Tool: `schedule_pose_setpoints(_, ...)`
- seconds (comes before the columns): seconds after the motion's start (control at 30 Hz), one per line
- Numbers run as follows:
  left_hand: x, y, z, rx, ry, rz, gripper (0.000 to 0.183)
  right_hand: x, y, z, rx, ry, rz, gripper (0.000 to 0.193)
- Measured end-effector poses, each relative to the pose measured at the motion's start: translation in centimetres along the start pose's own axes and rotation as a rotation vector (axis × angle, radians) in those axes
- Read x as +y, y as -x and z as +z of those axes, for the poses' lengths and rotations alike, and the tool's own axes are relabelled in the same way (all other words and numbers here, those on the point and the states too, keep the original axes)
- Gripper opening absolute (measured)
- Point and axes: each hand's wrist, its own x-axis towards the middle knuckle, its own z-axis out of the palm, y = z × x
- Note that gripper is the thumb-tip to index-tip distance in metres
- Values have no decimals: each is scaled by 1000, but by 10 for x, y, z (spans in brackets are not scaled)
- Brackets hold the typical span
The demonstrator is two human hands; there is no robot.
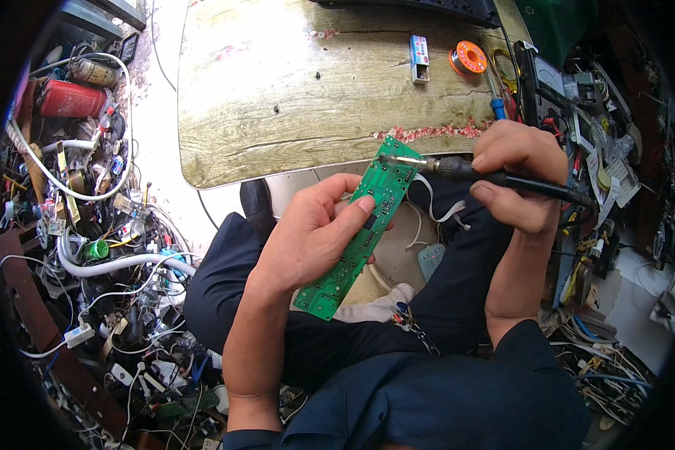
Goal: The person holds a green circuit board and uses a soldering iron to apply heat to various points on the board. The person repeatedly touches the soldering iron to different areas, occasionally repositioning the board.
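Observation:
A long green circuit board (352,259) is tilted above my lap, with my left hand (311,229) closed round its middle, thumb on top. My right hand (521,176) grips a black soldering iron (510,178) like a pen. The iron's metal tip lies over the far end of the board; I cannot tell whether it touches a joint or hovers just above. White ribbon cables (446,204) hang from the board's right side, down beside my knee.
Across the wood-patterned table (240,135) lie an orange solder spool (468,58), a small open box (420,60) and a blue-handled screwdriver (498,107). Cable clutter (150,277) and a red cylinder (71,99) crowd the left. An analog meter (549,75) stands at right.

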Motion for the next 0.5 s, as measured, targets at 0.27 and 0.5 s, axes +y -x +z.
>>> schedule_pose_setpoints(0.27, -1, 0, -1, -2, -28, 2, 24, 0, 0, -2, -19, -2, 12, 24)
schedule_pose_setpoints(0.5, 1, 0, 0, 6, -40, -6, 24, -2, 1, -2, 15, -11, 1, 24)
